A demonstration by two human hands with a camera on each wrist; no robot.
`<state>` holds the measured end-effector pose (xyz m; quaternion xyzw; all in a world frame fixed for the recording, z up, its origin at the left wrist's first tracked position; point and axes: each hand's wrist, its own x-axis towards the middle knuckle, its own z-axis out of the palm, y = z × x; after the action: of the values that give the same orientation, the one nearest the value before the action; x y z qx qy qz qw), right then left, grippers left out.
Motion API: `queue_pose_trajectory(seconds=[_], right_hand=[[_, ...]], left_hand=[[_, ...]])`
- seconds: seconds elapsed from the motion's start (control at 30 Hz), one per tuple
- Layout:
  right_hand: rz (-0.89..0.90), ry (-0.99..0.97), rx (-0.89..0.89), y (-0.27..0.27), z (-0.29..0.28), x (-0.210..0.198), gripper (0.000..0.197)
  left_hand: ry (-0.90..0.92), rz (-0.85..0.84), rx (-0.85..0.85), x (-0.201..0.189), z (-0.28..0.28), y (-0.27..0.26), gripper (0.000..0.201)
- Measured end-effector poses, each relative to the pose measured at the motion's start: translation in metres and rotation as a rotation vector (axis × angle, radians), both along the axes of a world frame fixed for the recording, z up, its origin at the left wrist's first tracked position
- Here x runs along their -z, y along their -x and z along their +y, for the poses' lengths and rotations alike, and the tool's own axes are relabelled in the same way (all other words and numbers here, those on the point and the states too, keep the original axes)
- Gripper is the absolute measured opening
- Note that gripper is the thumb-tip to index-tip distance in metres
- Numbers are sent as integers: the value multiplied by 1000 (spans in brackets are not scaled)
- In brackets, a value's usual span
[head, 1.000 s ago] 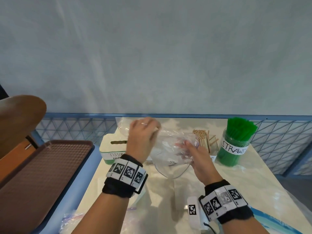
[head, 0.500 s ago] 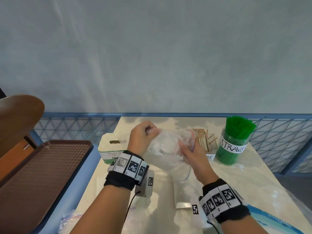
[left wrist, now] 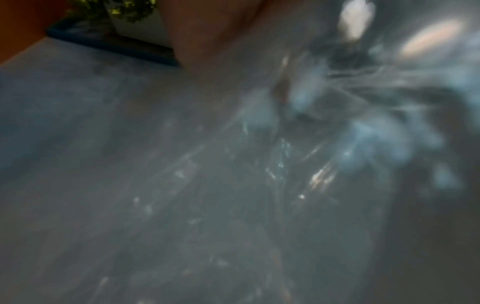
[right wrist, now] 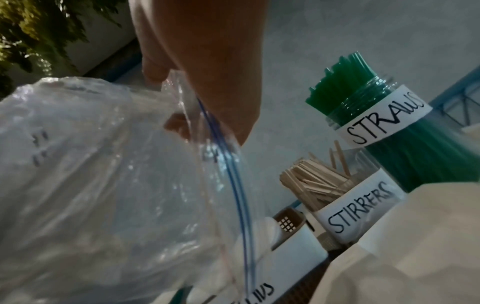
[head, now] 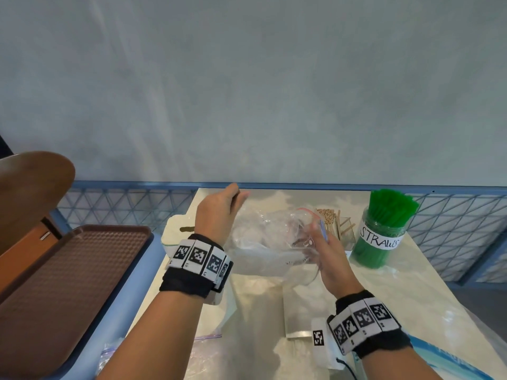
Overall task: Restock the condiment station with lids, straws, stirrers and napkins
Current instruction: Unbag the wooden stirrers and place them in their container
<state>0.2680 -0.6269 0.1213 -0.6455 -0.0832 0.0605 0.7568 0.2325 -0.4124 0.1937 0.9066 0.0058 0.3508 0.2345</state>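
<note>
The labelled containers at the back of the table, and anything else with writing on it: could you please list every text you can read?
"STRAWS" (last letter cut off in the right wrist view): white label on the clear jar of green straws.
"STIRRERS": white label on the clear holder of wooden stirrers.
"LIDS", partly hidden: white label on the white bin.
Dark marks on the clear zip bag: unreadable.
Square coded tags on the wristbands: patterns, no words.

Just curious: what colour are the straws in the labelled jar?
Green. The straws stand in a clear jar; the head view shows them best.
</note>
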Motion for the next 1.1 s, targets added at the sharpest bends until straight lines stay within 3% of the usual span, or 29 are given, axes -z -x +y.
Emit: queue_pose_trajectory(seconds=[0.1, 0.17, 0.27, 0.3, 0.37, 0.5, 0.67, 0.73, 0.77, 0.87, 0.9, 0.93, 1.0, 1.03, 1.1], right_hand=[[25, -107, 116, -4, -2, -4, 31], [105, -177, 200, -5, -7, -3, 29], [84, -150, 126, -2, -9, 2, 18], [78, -159, 97, 0, -9, 0, 14], [103, -218, 110, -2, -10, -1, 22], [223, -350, 314, -14, -15, 4, 13], [158, -7, 534, -16, -17, 20, 11], [88, 215, 652, -15, -17, 20, 45], [-30, 331, 661, -13, -15, 13, 59], [-524, 549, 341, -1, -4, -19, 73], [-598, 615, 197, 0, 2, -26, 72], [-630, 669, 79, 1, 7, -32, 64], [-624, 741, -10, 0, 12, -36, 32], [-598, 705, -2, -1, 11, -36, 17], [-536, 588, 37, -2, 6, -36, 9]], left_hand=[[23, -48, -48, -3, 4, 1, 43], [106, -64, -82, -5, 8, 1, 40], [162, -52, -57, -8, 8, 4, 32], [190, -26, -29, -10, 6, 3, 30], [312, 52, 63, -13, 6, 2, 25], [445, 269, 172, -8, 14, 1, 21], [532, 120, 94, 9, 20, -5, 29], [523, 124, 180, 7, 14, -7, 21], [512, 151, 244, 4, 9, -7, 11], [377, 221, 410, -5, -10, -5, 4], [354, 222, 453, -6, -15, -6, 5], [345, 220, 475, -8, -20, -5, 5], [348, 199, 489, -12, -23, -3, 6], [330, 200, 485, -13, -21, -3, 6], [146, 260, 379, -13, -6, -4, 23]])
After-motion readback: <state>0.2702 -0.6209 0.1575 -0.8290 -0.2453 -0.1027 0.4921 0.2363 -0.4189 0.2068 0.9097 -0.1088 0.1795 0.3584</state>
